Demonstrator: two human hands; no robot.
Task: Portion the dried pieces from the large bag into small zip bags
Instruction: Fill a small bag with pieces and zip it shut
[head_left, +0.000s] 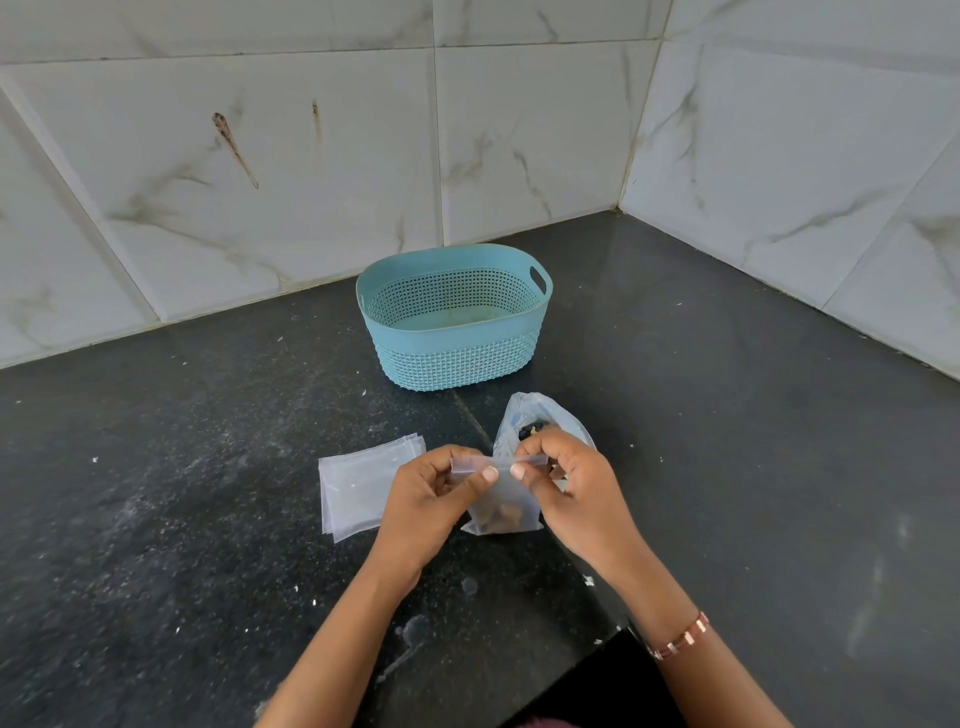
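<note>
A: Status: small zip bag (501, 499) was held above the dark counter (208, 467), zip strip pinched by left hand (431, 499) and right hand (563, 488), thumbs near the middle. Brown dried pieces (501, 517) were seen at its bottom.

B: Seal should be pressed from the middle outward, air squeezed out first. Large bag (540, 415)?

A: Crinkled clear plastic, mouth open, just behind. Flat empty bags (358, 486) were stacked left; perforated teal basket (452, 317) further back.

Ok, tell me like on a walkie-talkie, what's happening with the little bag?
Left hand and right hand pinch small zip bag top. Dried pieces inside. Large bag behind. Nothing blocking.
</note>
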